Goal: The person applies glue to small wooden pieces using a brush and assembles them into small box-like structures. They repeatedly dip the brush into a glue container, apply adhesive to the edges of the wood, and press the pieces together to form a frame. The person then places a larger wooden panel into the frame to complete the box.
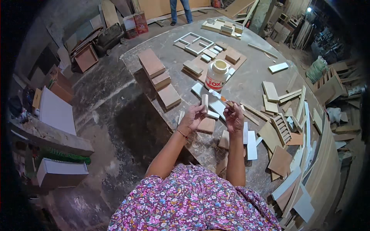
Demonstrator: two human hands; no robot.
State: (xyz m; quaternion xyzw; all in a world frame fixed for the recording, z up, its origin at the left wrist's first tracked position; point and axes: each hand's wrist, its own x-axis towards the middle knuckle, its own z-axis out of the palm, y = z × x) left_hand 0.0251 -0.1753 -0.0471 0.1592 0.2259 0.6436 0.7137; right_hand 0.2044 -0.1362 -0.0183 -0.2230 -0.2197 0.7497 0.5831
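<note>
My left hand (194, 117) is closed round a small wooden block (205, 100), which stands up on its end between the fingers. In my right hand (234, 118) is a brush (223, 99) with an orange part near its head; its tip, pointing left toward the block, is loaded with white paste. The tip is close to the block, and I cannot tell whether they touch. Just beyond both hands stands a white plastic jar (216, 80) with a red label and its mouth uncovered. A white-faced board (199, 90) lies under the brush, and a brown block (206, 126) lies below my left hand.
Stacked wooden boxes (152, 63) line the table's left edge. Farther back are a white divided frame (194, 42) and several small blocks. Wood strips and offcuts (280, 161) crowd the right side. Another person's legs (181, 10) show beyond the table (154, 45).
</note>
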